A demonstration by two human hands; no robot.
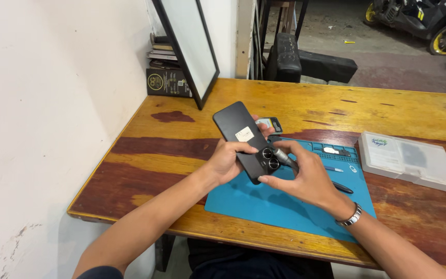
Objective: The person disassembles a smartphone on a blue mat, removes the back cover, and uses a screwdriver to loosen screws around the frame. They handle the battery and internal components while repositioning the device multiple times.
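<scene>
**Phone held back-up over blue mat as a tool meets its lower edge**

A person at a wooden counter holds a black smartphone face down and tilted above a blue work mat, its rear panel and two round camera lenses turned to the viewer. The left hand wraps the phone's left edge, its grip closed around the body with the thumb laid across the back just above the lenses. The right hand, a metal watch on its wrist, has its grip pinched on a slim metal-tipped tool whose end sits at the phone's edge beside the lenses; whether the tip is touching or has entered the seam cannot be told. A pale sticker shows mid-panel. On the mat lie a dark pen-like tool and a few small pieces in the mat's tray strip; a clear plastic parts box rests well to the right, a small card-like object just behind the phone, and a framed board leans on the wall by stacked books.

By the look of it, the work stands at an early stage of servicing the handset, with the rear panel still in place. The next move would seem to call for a steady left hand and light, controlled pressure at the tool's tip, kept clear of the lens glass.
</scene>
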